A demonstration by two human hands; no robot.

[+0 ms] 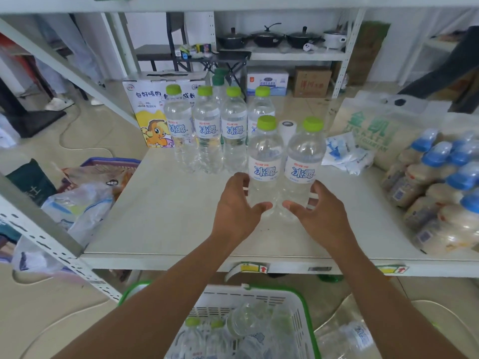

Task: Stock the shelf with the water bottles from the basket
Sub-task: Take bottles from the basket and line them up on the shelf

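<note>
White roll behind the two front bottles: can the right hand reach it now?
Probably not directly: the right green-capped clear bottle at the right hand and the left bottle screen the white roll.

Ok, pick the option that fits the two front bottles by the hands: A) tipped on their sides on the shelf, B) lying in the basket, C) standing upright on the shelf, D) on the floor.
C: the left front bottle and the right front bottle stand upright on the shelf, the left hand curled round one base, the right hand round the other.
</note>
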